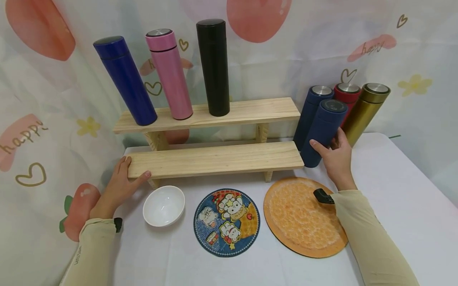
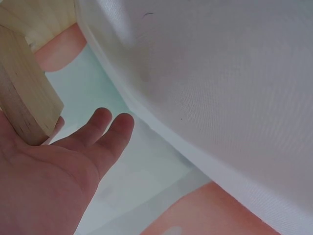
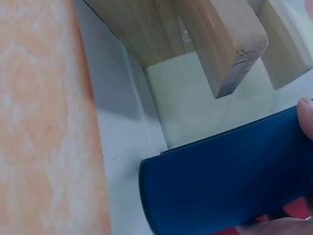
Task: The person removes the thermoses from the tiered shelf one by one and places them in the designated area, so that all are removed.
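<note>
My right hand (image 1: 338, 159) grips a dark blue thermos (image 1: 325, 129), thumb on its near side and fingers behind. The bottle leans slightly; in the right wrist view its blue body (image 3: 220, 181) and base show, with part of the fingers. Over at the left end of the two-tier wooden shelf (image 1: 214, 159), my left hand (image 1: 123, 184) rests against the lower board's corner. In the left wrist view its fingers (image 2: 115, 139) extend loosely beyond the board end (image 2: 36, 93). Blue (image 1: 125, 81), pink (image 1: 169, 75) and black (image 1: 214, 69) thermoses stand on the upper board.
Behind the held bottle stand another dark blue thermos (image 1: 308, 113), a red one (image 1: 348, 93) and a gold one (image 1: 366, 111). In front of the shelf lie a white bowl (image 1: 163, 206), a round cartoon mat (image 1: 227, 222) and an orange round mat (image 1: 304, 218).
</note>
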Tool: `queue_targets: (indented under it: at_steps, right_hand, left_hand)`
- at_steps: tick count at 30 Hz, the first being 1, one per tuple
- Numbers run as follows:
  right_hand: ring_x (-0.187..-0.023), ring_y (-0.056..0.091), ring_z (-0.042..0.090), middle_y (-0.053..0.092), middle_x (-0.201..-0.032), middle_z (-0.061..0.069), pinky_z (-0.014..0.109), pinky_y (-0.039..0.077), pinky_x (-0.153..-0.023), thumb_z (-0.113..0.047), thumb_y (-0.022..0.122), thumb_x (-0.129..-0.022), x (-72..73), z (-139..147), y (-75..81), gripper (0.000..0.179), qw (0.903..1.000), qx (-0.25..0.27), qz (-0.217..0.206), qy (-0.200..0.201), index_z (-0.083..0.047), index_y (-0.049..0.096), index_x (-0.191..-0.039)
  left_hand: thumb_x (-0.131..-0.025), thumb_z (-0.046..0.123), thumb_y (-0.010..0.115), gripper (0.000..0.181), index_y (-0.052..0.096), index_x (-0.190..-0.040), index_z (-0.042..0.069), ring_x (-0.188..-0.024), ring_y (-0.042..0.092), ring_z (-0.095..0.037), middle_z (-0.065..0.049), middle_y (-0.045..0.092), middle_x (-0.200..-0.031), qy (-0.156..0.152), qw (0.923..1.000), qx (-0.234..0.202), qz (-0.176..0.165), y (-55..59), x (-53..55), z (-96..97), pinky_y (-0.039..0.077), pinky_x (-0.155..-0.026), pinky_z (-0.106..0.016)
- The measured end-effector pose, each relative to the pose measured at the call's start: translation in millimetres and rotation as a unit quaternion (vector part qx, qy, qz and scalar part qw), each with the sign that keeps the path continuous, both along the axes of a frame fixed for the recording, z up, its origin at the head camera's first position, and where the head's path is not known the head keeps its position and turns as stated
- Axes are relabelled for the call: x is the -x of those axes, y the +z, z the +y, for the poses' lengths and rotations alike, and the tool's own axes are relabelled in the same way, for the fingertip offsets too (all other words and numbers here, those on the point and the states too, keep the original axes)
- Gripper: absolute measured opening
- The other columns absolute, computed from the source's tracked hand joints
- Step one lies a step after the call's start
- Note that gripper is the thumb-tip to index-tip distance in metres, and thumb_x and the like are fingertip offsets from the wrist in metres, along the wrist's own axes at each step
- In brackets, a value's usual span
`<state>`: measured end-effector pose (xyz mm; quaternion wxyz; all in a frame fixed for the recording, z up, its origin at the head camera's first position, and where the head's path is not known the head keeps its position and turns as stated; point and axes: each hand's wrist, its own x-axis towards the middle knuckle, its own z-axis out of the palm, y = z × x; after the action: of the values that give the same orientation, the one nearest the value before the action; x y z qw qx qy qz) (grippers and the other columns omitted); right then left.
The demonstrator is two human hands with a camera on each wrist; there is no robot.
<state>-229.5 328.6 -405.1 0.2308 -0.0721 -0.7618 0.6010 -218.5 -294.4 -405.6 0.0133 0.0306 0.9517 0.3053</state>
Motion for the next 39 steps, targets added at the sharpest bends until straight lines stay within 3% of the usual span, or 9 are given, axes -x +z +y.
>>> queue_targets:
  at_steps: [10, 17, 22, 27, 33, 39]
  right_hand:
    - [-0.152, 0.035, 0.026, 0.028, -0.17, 0.012, 0.036, 0.025, -0.126, -0.018, 0.078, -0.097, -4.5, -3, 6.1, 0.1, 0.9992, 0.035, 0.015, 0.012, -0.021, 0.012, -0.172]
    - [-0.163, 0.014, 0.023, 0.007, -0.177, 0.008, 0.029, 0.017, -0.127, -0.012, 0.076, -0.096, -16.5, -8, 36.3, 0.103, 0.9924, 0.061, 0.106, 0.011, -0.015, 0.006, -0.172]
    - [-0.163, 0.013, 0.02, 0.007, -0.177, 0.005, 0.025, 0.021, -0.125, -0.007, 0.075, -0.091, -28.5, -17, 60.5, 0.103, 0.9792, 0.069, 0.191, -0.004, -0.01, 0.01, -0.171]
    - [-0.162, 0.015, 0.015, 0.012, -0.176, -0.002, 0.032, 0.024, -0.126, -0.003, 0.075, -0.087, -38.5, -30, 77.2, 0.104, 0.9616, 0.08, 0.262, 0.011, -0.007, 0.013, -0.17]
    - [-0.161, 0.02, 0.018, 0.014, -0.176, 0.001, 0.039, 0.027, -0.126, 0.002, 0.069, -0.089, -47.7, -45, 88.8, 0.1, 0.943, 0.093, 0.315, 0.056, -0.003, 0.011, -0.17]
    - [-0.16, 0.027, 0.028, 0.015, -0.176, 0.002, 0.042, 0.029, -0.126, 0.003, 0.065, -0.091, -52.1, -61, 92.8, 0.095, 0.929, 0.119, 0.332, 0.111, -0.003, 0.015, -0.17]
  left_hand:
    - [-0.103, 0.061, 0.061, 0.111, 0.003, -0.168, -0.008, -0.153, 0.015, -0.061, -0.035, -0.003, -0.172, -0.002, 1.0, 0.0, 0.0, 0.6, 0.6, 0.8, 0.021, -0.12, -0.073]
    - [-0.103, 0.06, 0.061, 0.111, 0.004, -0.167, -0.009, -0.153, 0.016, -0.061, -0.035, -0.002, -0.172, -0.001, 1.0, -0.001, 0.005, 3.2, 0.3, 2.2, 0.021, -0.12, -0.072]
    - [-0.103, 0.06, 0.061, 0.11, 0.004, -0.167, -0.009, -0.153, 0.015, -0.06, -0.035, -0.001, -0.172, -0.002, 1.0, -0.001, 0.007, 3.3, -2.1, 1.3, 0.021, -0.121, -0.072]
    - [-0.103, 0.059, 0.062, 0.11, 0.005, -0.167, -0.009, -0.153, 0.016, -0.061, -0.035, -0.001, -0.172, 0.0, 1.0, -0.001, 0.007, 2.8, -3.3, 1.2, 0.021, -0.121, -0.072]
    - [-0.102, 0.061, 0.062, 0.112, 0.004, -0.167, -0.008, -0.154, 0.014, -0.06, -0.035, -0.002, -0.172, 0.001, 1.0, 0.002, -0.001, 1.5, -2.4, 2.1, 0.021, -0.121, -0.072]
    - [-0.102, 0.061, 0.062, 0.112, 0.003, -0.167, -0.008, -0.154, 0.015, -0.06, -0.035, -0.002, -0.172, 0.001, 1.0, 0.001, -0.002, 0.2, -1.9, 1.4, 0.022, -0.12, -0.073]
